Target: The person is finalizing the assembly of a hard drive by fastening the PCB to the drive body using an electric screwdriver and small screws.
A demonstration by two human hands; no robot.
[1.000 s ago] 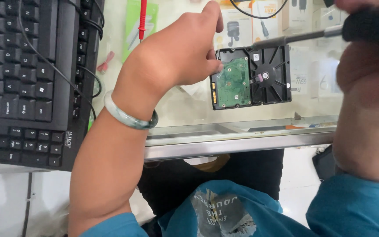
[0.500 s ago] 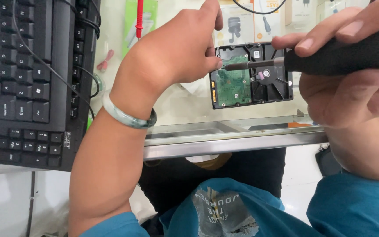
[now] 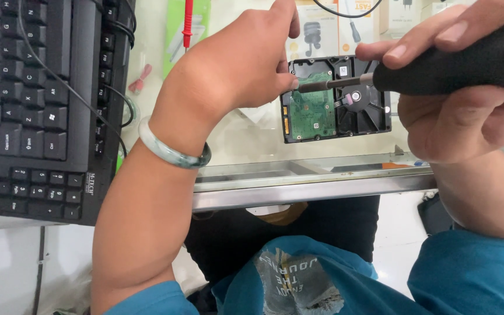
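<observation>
While white and orange retail boxes (image 3: 316,29) and a green package (image 3: 173,29) lie beyond the hard drive (image 3: 335,99), that black drive rests on the glass table (image 3: 252,134), green circuit board upward. Left hand (image 3: 234,58) fingers pinch its edge; right hand (image 3: 462,99) fingers grip a black-handled screwdriver (image 3: 438,61) over it.

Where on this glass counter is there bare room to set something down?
One bare strip of glass counter lies between the left hand and the metal edge, left of the hard drive. Crowded: the black keyboard and its cables fill the left, and the right hand with the screwdriver covers the right.
</observation>
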